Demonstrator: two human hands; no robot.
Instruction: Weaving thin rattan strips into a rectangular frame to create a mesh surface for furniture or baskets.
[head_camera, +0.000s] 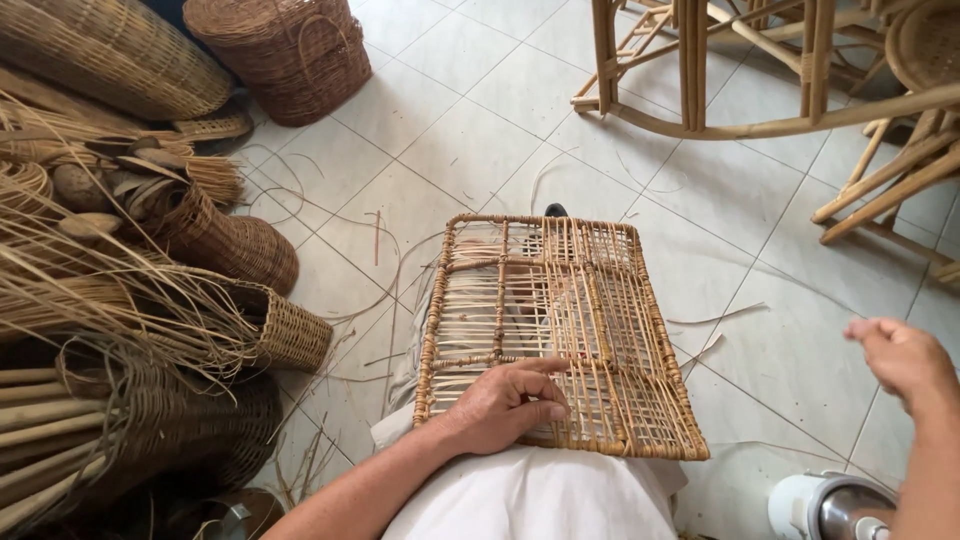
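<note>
1. Two hands are in view, and both are yours. Your left hand (510, 400) lies palm down on the near part of the woven rattan panel (560, 330), fingers loosely spread and bent, the forefinger stretched toward the middle of the weave. It presses on the panel and grips nothing.
2. Your right hand (900, 355) hangs in the air well to the right of the panel, touching nothing, its fingers curled loosely inward; it holds nothing that you can see.
3. The panel rests across your lap on the white cloth (530, 495) over your legs, tilted slightly, its far edge reaching out over the floor. Its frame is wrapped cane, with thin strips running across an open grid.
4. Beyond the panel's far edge a dark shoe tip (555, 210) shows.
5. Loose cane strands (385, 300) lie scattered on the pale tiled floor (450, 120) to the left of the panel.
6. Further left, woven baskets (225, 240) and bundles of raw reed (70, 300) are piled together, with a tall round basket (285, 55) standing at the top.
7. At the upper right stands bent-cane furniture framing (760, 70).
8. At the lower right corner, below your right forearm, sits a white and metal round appliance (830, 505).
</note>
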